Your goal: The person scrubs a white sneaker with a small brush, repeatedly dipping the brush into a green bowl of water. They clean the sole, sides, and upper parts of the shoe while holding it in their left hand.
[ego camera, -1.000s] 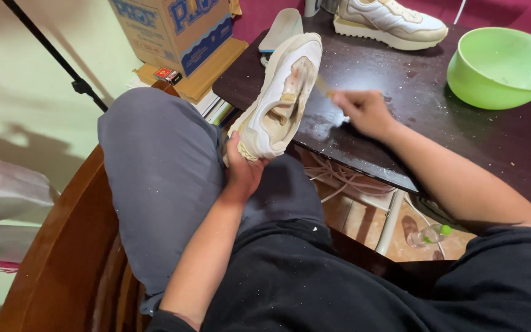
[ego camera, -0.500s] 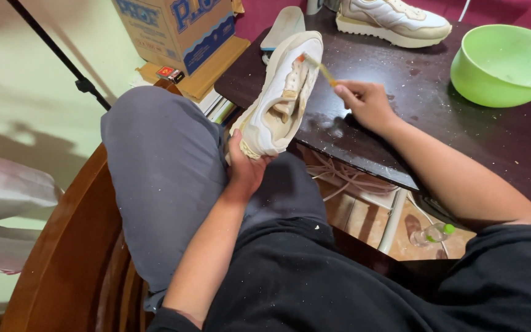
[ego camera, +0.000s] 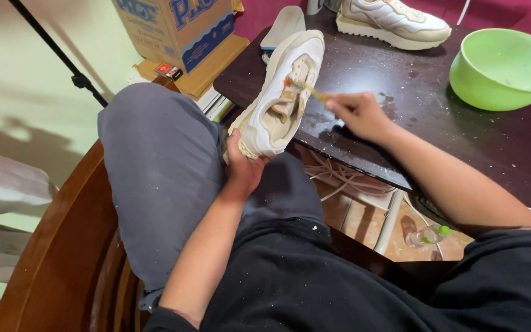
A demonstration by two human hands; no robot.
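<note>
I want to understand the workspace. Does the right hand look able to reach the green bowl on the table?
Probably yes. The right hand, holding a thin brush, hovers over the dark table; the green bowl stands on it, with only bare tabletop between.

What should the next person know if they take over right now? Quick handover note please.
Left hand: grips the heel of the cream sneaker, propped against the table edge.
Right hand: holds a thin brush, tip at the sneaker's lace area.
Second sneaker, insole and green bowl sit on the table.
Done: cannot tell how much is cleaned.
Left: apparently the rest of this sneaker.
</note>
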